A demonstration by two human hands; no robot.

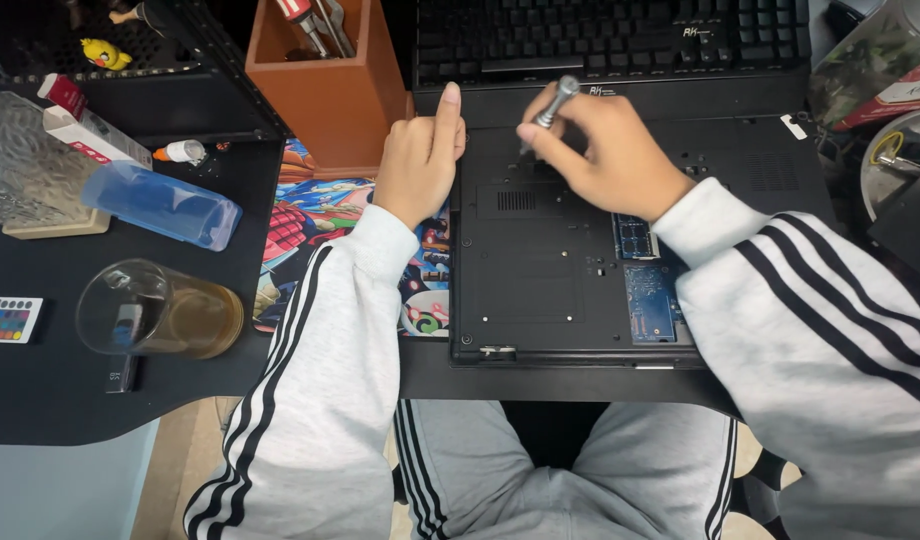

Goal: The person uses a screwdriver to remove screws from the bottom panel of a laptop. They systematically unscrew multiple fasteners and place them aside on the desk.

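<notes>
A black laptop [540,270] lies upside down on the desk, its bottom panel facing up, with a blue circuit board [648,298] showing in an open bay at its right. My right hand [600,150] grips a small silver screwdriver [552,106], tip down on the laptop's far edge. My left hand [420,155] rests at the laptop's far left corner, fingers curled and the index finger raised, holding nothing.
A black keyboard [610,35] sits behind the laptop. An orange tool holder [325,95] stands at the back left on a colourful cartoon mat [315,215]. Further left are a glass of amber liquid [160,310], a blue plastic case [160,203] and a small remote [8,318].
</notes>
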